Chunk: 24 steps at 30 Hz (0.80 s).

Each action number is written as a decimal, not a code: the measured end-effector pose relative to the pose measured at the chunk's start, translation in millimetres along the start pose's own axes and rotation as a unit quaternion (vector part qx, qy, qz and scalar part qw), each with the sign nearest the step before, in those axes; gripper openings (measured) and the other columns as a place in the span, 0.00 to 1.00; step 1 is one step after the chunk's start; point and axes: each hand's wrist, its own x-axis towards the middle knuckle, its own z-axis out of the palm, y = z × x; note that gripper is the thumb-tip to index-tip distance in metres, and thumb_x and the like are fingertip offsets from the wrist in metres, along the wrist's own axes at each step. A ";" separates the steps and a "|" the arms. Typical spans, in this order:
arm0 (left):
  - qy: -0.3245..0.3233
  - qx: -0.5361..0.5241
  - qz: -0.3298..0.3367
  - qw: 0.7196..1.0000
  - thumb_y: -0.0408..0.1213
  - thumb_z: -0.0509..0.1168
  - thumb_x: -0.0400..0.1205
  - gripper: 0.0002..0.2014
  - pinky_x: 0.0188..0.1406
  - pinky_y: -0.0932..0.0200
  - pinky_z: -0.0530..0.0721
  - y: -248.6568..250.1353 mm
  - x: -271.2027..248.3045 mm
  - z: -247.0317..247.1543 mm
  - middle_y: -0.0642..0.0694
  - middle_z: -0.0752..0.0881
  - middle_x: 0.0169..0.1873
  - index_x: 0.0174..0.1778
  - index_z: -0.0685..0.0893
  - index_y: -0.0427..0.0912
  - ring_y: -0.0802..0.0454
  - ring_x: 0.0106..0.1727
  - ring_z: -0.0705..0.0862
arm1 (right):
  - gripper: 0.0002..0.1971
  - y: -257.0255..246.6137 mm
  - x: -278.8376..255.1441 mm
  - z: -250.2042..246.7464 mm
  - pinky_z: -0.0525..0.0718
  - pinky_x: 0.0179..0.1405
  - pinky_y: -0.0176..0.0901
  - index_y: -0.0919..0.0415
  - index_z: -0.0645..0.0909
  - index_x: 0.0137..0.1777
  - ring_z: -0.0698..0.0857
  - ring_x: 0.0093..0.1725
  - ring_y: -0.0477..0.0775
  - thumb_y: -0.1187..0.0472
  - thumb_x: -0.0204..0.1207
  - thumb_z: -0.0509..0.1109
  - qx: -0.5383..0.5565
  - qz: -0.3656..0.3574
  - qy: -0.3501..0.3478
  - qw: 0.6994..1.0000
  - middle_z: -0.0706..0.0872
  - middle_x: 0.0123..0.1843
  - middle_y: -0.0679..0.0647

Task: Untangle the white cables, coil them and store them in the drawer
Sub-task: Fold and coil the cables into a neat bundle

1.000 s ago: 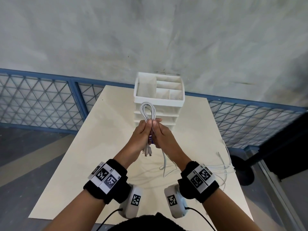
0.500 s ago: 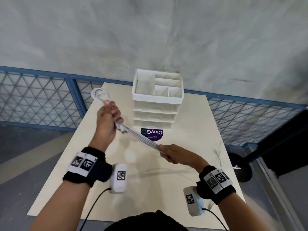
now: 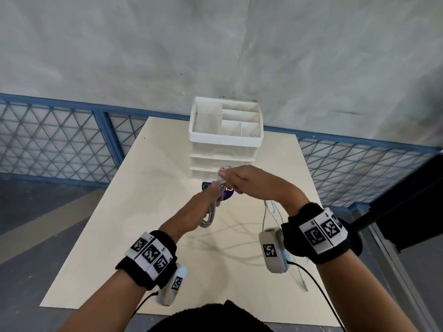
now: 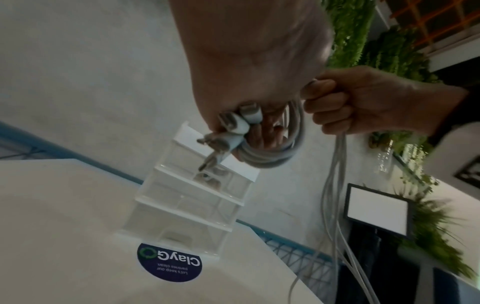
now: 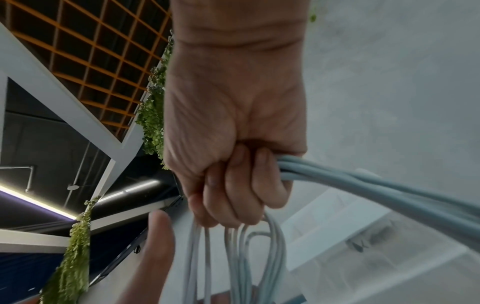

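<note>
Both hands meet above the table's middle, in front of the white drawer unit (image 3: pixel 224 149). My left hand (image 3: pixel 206 200) grips a coiled bundle of white cables (image 3: pixel 211 216), whose loop hangs below the palm. In the left wrist view the cable plugs (image 4: pixel 233 125) stick out of that fist and the coil (image 4: pixel 272 156) wraps the fingers. My right hand (image 3: pixel 242 178) is closed round the same cables (image 5: pixel 363 185), and loose strands (image 5: pixel 249 257) hang down from it. All three drawers look closed.
A purple round sticker (image 3: pixel 227 190) lies on the cream table (image 3: pixel 119 224) in front of the drawers. More loose white cable (image 3: pixel 271 207) trails over the table's right side towards its edge. A blue mesh fence (image 3: pixel 48 144) runs behind the table.
The hands were together, then pulled apart with the cables stretched between them. Now they have come together again, and the cables are looped into a coil in the left hand.
</note>
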 end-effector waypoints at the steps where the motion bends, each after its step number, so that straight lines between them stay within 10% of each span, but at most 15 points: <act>1: -0.017 0.027 0.018 0.999 0.58 0.51 0.82 0.18 0.36 0.65 0.71 -0.2 -2.5 1.6 0.58 0.77 0.32 0.38 0.78 0.52 0.61 0.34 0.73 | 0.22 -0.4 0.6 -2.9 0.70 0.32 0.29 0.61 0.68 0.32 0.68 0.23 0.40 0.52 0.86 0.51 0.000 -0.001 0.002 1.000 0.69 0.25 0.47; 6: -0.075 0.102 0.051 0.991 0.44 0.55 0.85 0.14 0.29 0.65 0.66 -5.1 -5.2 2.4 0.54 0.66 0.27 0.34 0.67 0.45 0.61 0.25 0.64 | 0.24 -0.2 1.3 -9.0 0.69 0.31 0.31 0.59 0.64 0.26 0.68 0.24 0.42 0.50 0.85 0.54 -0.053 -0.015 -0.013 0.998 0.67 0.24 0.48; 12: -0.133 0.072 0.033 0.988 0.41 0.55 0.86 0.14 0.26 0.68 0.75 1.7 -10.5 3.8 0.54 0.75 0.25 0.34 0.69 0.44 0.58 0.26 0.84 | 0.28 9.3 8.0 -19.0 0.68 0.30 0.42 0.66 0.77 0.26 0.69 0.24 0.46 0.45 0.80 0.62 -0.109 -0.029 0.013 0.994 0.77 0.24 0.59; 20: -0.168 -0.010 0.001 0.986 0.47 0.54 0.85 0.20 0.15 0.65 0.67 12.1 -21.1 -40.6 0.52 0.64 0.17 0.26 0.68 0.46 0.57 0.14 0.61 | 0.25 36.9 -11.8 -52.3 0.65 0.29 0.37 0.59 0.75 0.32 0.64 0.23 0.47 0.39 0.79 0.56 0.106 0.086 -0.133 0.982 0.63 0.22 0.48; 24: -0.170 0.035 -0.008 0.985 0.56 0.49 0.84 0.25 0.15 0.65 0.65 13.3 -22.9 -28.8 0.51 0.61 0.16 0.24 0.66 0.46 0.55 0.14 0.59 | 0.21 30.3 -1.4 -35.4 0.64 0.37 0.41 0.53 0.61 0.30 0.74 0.21 0.35 0.47 0.84 0.53 0.176 0.062 -0.028 0.982 0.56 0.29 0.52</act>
